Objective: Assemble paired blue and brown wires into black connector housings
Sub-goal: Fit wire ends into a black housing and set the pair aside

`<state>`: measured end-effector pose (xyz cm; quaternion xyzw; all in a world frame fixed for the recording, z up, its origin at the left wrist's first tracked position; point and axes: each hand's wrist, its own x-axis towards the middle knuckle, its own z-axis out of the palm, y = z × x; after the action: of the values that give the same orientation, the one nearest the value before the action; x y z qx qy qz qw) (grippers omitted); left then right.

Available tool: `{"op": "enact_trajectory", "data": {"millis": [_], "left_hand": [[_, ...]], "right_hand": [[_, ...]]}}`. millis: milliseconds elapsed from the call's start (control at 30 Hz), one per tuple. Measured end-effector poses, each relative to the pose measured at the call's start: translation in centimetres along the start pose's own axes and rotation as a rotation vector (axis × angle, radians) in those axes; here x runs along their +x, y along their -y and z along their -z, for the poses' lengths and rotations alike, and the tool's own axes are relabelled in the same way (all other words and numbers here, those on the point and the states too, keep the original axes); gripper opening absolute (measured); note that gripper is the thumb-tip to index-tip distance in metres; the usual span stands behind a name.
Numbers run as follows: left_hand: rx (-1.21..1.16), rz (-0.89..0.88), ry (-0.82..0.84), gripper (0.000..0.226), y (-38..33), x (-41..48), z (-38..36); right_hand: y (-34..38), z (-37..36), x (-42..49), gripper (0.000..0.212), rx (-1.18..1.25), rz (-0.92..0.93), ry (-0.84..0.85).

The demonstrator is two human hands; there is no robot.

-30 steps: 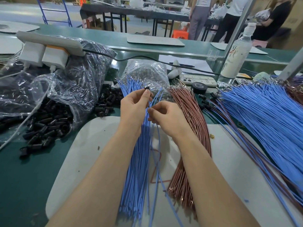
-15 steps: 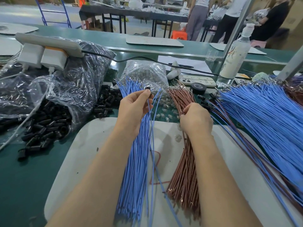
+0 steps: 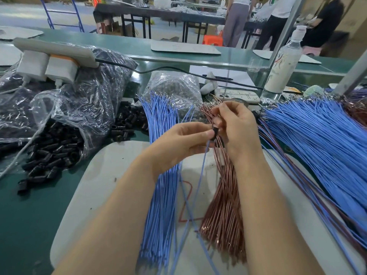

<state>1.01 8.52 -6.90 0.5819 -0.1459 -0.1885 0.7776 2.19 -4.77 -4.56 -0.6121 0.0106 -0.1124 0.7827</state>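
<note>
Well, my left hand (image 3: 178, 142) pinched the black housing (image 3: 214, 133), its blue wire (image 3: 200, 175) trailing toward six o'clock. My right hand (image 3: 238, 130) pinched what looked like a brown wire (image 3: 214, 121) at the housing's twelve o'clock; I judged it needed a straight push until seated.

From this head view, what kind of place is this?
Probably a factory wire-harness assembly bench: bundled blue wires and brown wires, a bag spilling black connector housings, and more worktables with standing people behind.

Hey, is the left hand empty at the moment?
No, the left hand pinches a small black connector housing at its fingertips, and a single blue wire hangs down from it.
</note>
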Motion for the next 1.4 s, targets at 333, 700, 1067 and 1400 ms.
{"op": "enact_trajectory", "data": {"millis": [333,700,1067,1400], "left_hand": [[0.014,-0.057,-0.107,0.006,0.3,0.3,0.3],[0.023,-0.222,-0.463,0.008,0.3,0.9,1.9],[0.580,-0.376,-0.469,0.028,1.0,1.0,0.8],[0.708,-0.393,-0.465,0.023,1.0,0.8,0.5]], "right_hand": [[-0.4,1.2,0.6,0.014,0.119,-0.185,0.003],[-0.4,1.1,-0.7,0.014,-0.498,-0.217,0.505],[0.5,0.9,-0.3,0.019,0.176,0.154,-0.079],[0.3,0.1,-0.6,0.018,0.035,0.277,-0.116]]}}
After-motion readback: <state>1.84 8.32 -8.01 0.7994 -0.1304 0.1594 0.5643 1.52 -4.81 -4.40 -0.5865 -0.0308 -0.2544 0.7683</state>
